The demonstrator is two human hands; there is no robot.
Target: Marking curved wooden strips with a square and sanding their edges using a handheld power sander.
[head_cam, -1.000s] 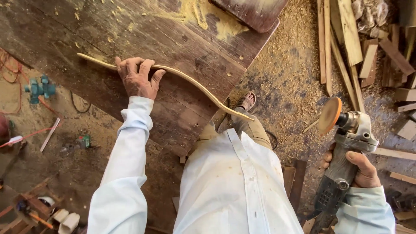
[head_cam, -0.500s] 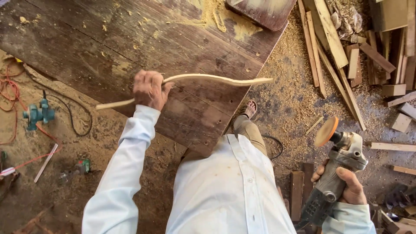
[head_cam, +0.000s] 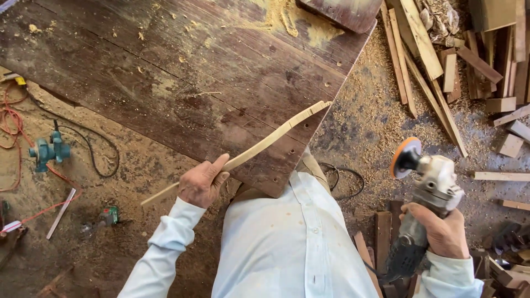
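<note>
A dark, worn plank workbench (head_cam: 182,83) fills the far left, dusted with pale sawdust (head_cam: 276,22). The sawdust-strewn dirt floor (head_cam: 370,116) spreads around it — offcut timber strips (head_cam: 436,66) piled far right, red cable (head_cam: 14,127) and a teal power tool (head_cam: 48,150) left.
</note>
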